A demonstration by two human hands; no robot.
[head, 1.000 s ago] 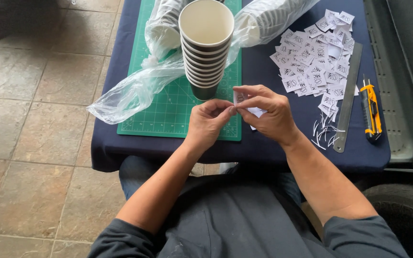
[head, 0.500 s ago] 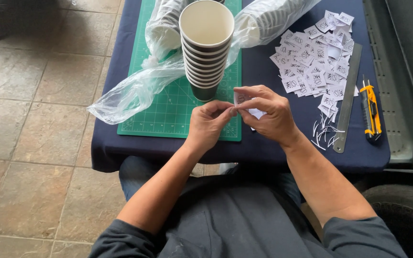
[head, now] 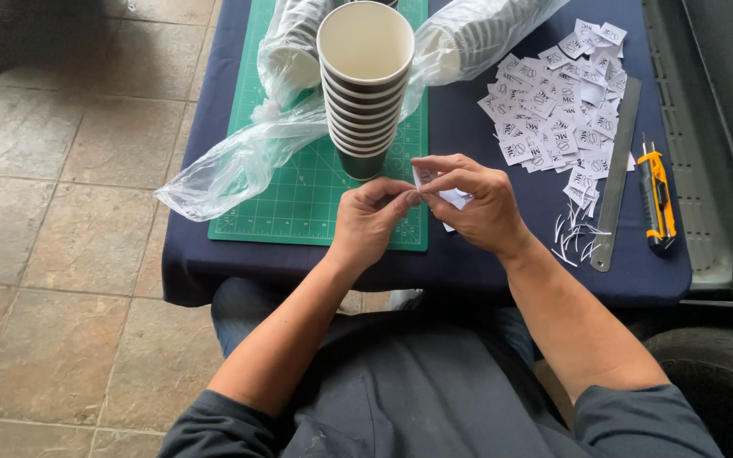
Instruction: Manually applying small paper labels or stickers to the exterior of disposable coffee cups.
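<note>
My left hand (head: 372,220) and my right hand (head: 474,206) meet over the front edge of a green cutting mat (head: 299,199). Together they pinch a small white paper sticker (head: 431,181) between thumbs and fingertips. A tall stack of dark paper cups (head: 364,87) with white insides stands upright on the mat just beyond my hands. A pile of small white printed stickers (head: 559,106) lies on the dark blue tablecloth (head: 502,254) to the right of my right hand.
Two clear plastic sleeves of cups (head: 286,59) lie behind the stack, one trailing off the left edge. A metal ruler (head: 617,178), a yellow utility knife (head: 658,193) and thin paper trimmings (head: 574,233) lie at the right. The tiled floor (head: 61,254) is at the left.
</note>
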